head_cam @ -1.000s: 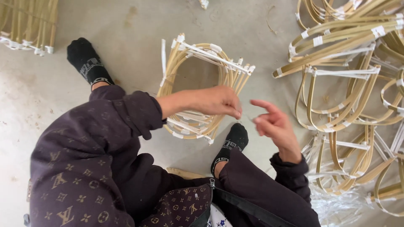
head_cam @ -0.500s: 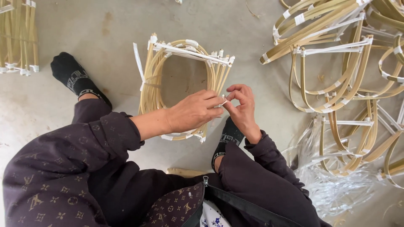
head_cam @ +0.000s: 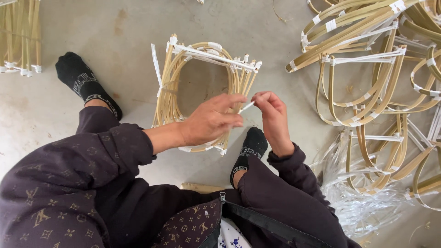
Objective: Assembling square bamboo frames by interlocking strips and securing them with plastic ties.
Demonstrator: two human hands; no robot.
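A bundle of bent bamboo hoops, bound with white strips, stands on the concrete floor between my two black-socked feet. My left hand and my right hand meet in front of the bundle's near right side. Between their fingertips runs a short white strip; both hands pinch it, one at each end. The left hand's fingers are partly spread, and the right hand's fingers are bunched around the strip's end. My dark patterned sleeves and trousers fill the lower part of the view.
Many more tied bamboo hoops lie piled at the right, over crumpled clear plastic. Another bamboo bundle sits at the top left. My left foot and right foot rest on bare concrete.
My hands were apart a second ago, the right one open to the right. They came together in front of the bundle and now pinch the white strip between them.
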